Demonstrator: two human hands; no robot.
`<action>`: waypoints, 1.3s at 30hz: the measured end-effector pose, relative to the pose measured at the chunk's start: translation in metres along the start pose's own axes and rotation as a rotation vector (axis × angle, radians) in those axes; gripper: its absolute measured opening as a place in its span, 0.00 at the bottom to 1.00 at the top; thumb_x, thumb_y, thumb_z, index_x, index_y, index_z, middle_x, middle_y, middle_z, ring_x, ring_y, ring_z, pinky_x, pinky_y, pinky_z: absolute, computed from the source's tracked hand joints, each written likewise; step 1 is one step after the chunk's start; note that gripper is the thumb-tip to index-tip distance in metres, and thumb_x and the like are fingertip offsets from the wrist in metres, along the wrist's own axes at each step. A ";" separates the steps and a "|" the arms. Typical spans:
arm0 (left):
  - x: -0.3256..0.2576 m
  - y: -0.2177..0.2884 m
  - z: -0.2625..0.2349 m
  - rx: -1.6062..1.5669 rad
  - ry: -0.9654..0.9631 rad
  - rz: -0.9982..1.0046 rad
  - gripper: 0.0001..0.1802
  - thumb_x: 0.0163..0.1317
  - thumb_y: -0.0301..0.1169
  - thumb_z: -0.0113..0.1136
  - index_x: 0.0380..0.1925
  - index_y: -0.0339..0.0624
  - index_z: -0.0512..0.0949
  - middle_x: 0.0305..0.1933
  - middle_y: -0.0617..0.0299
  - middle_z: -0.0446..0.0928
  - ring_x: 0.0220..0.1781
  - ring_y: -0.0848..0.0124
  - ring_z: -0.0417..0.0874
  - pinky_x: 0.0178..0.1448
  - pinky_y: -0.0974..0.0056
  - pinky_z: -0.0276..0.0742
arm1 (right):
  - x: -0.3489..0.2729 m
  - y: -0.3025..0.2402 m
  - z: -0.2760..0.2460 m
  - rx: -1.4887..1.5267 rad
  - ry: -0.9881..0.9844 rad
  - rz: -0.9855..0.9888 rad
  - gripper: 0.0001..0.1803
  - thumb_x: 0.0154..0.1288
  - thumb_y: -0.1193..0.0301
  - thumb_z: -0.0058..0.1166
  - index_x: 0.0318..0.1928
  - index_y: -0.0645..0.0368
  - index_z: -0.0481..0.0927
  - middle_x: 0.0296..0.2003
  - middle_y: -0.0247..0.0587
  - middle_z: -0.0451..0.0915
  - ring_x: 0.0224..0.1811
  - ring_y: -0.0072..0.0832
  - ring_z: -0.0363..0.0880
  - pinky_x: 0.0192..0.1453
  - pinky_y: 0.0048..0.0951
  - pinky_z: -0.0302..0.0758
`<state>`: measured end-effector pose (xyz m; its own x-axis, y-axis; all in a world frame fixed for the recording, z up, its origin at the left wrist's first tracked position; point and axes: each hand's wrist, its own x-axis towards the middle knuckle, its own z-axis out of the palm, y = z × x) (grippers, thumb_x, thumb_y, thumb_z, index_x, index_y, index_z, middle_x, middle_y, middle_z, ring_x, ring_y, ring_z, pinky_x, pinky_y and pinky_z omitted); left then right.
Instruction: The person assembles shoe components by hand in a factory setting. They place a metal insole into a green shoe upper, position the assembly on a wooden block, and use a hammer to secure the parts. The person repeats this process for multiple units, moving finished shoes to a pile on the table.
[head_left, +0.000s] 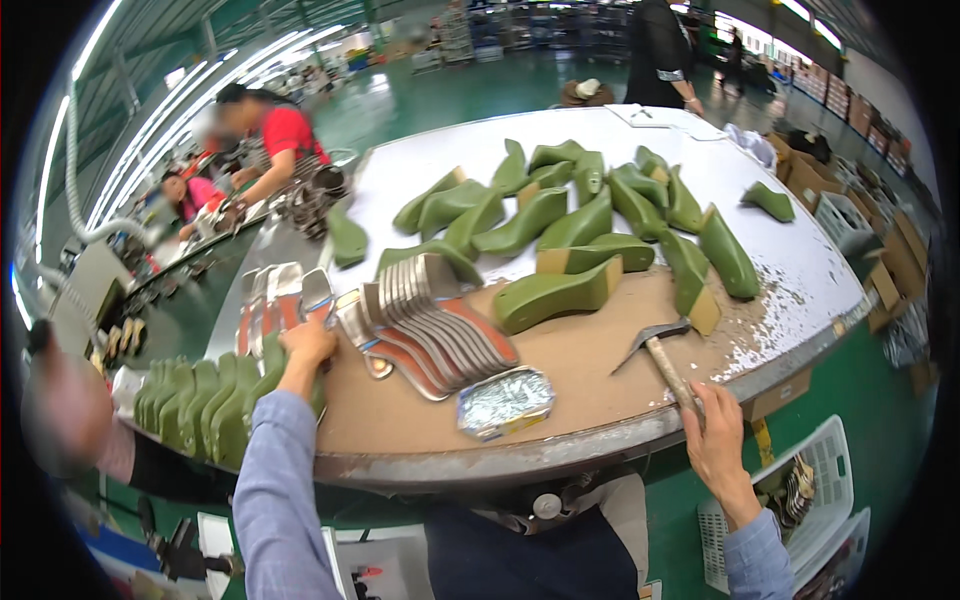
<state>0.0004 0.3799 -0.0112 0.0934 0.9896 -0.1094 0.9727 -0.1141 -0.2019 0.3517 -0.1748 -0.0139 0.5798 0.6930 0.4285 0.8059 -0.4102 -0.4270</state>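
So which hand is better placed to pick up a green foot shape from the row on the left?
Probably the left hand: it's close beside the row of green foot shapes. The right hand is farther off and busy holding the hammer.

Your hammer point(667, 370) has a pale handle, wrapped by your right hand point(716, 430), and a dark head whose slender, pointed end reaches leftward above the brown work surface point(600, 405). At your left hand point(307, 343), smooth green shoe lasts point(205, 400) stand upright, packed in a row; whether you grip the end one is unclear.
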 end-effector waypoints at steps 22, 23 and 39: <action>-0.240 0.073 -0.066 -2.014 0.139 0.478 0.17 0.80 0.40 0.47 0.60 0.43 0.67 0.45 0.56 0.80 0.30 0.68 0.86 0.31 0.63 0.84 | 0.163 0.102 0.002 0.577 0.057 0.243 0.24 0.72 0.70 0.58 0.66 0.58 0.76 0.47 0.61 0.86 0.52 0.52 0.85 0.57 0.43 0.80; -0.252 0.079 -0.057 -2.011 0.091 0.498 0.17 0.79 0.39 0.46 0.60 0.43 0.67 0.44 0.55 0.80 0.29 0.68 0.85 0.30 0.61 0.84 | 0.174 0.113 -0.015 0.766 0.120 0.448 0.23 0.73 0.69 0.58 0.66 0.59 0.76 0.48 0.60 0.85 0.53 0.51 0.84 0.58 0.44 0.79; -0.353 0.065 -0.002 -2.010 -0.252 0.196 0.25 0.77 0.43 0.53 0.65 0.41 0.65 0.45 0.49 0.81 0.33 0.58 0.87 0.36 0.56 0.87 | 0.297 0.025 0.106 -0.205 -0.420 -0.288 0.42 0.58 0.63 0.65 0.74 0.39 0.67 0.71 0.47 0.71 0.73 0.46 0.69 0.72 0.50 0.71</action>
<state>0.0311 0.0235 0.0158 0.3518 0.9267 -0.1320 -0.2146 0.2171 0.9523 0.5317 0.0838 0.0180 0.2683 0.9541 0.1329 0.9561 -0.2469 -0.1578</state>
